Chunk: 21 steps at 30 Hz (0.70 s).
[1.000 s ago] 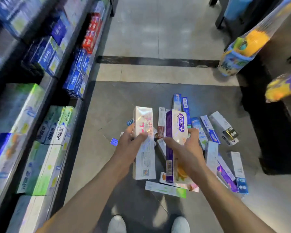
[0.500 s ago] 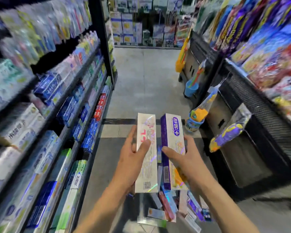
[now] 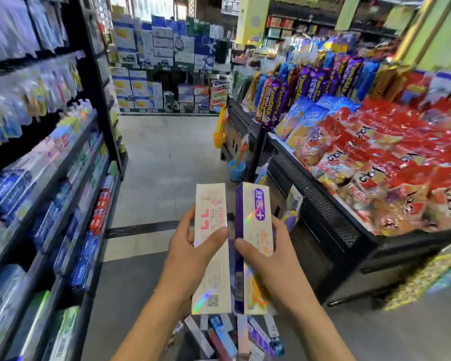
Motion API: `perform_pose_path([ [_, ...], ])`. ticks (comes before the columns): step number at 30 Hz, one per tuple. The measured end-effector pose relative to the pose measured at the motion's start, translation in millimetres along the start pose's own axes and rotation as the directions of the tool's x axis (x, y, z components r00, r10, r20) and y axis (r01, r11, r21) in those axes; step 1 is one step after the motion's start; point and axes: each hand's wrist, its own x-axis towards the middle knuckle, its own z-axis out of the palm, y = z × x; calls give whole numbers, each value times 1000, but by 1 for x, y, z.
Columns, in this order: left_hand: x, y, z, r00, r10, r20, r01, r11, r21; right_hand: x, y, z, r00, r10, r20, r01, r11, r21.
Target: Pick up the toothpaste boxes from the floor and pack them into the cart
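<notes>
Now, two boxes up:
Left hand [image 3: 190, 259]: gripping the white toothpaste box [image 3: 212, 248], thumb lying across its front, fingers curling round the far side.
Right hand [image 3: 271, 261]: gripping the purple and white toothpaste box [image 3: 255, 246], thumb pressing on its left edge, fingers wrapping round the right.
How the two boxes are lying: standing side by side, just about touching, long way pointing up and away from the body.
Rest of the boxes [image 3: 219, 334]: lying in a heap on the floor [image 3: 167, 162], low down, right under both hands, pointing every which way.
Which hand is nearer the heap: about the same, both hanging over it.
Cart: not showing anywhere, so cannot tell which way to be carrying the boxes; probably needing a look around first.
How far along: only guessing, but plenty of boxes waiting below, so lots left to be doing.
Floor: pale tiles with a dark stripe [image 3: 143, 227] running across, greyer close by.
Left side: shelves [image 3: 63, 178] holding rows of boxes, blurry.
Right side: black bin [image 3: 323, 217] holding red and purple snack bags [image 3: 388, 157].
Far end: more boxes stacking up against the wall.
</notes>
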Motion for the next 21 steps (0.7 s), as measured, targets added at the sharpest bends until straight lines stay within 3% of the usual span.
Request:
perform_pose_path([
  [5,-7,11,6,981,-16,194,8,999,42,-39,-11,-3,979,-8,-202,7,1000,-3],
  [10,-24,18,23,910,-33,413,20,999,35,-92,-20,-7,902,-18,-432,-3,999,-49],
  [15,-64,13,60,766,-64,640,59,998,29,-159,-27,-22,739,-13,-674,-22,999,-43],
  [21,-138,7,117,550,-87,831,114,993,29,-258,-31,-49,521,-18,-853,-11,1000,-28],
])
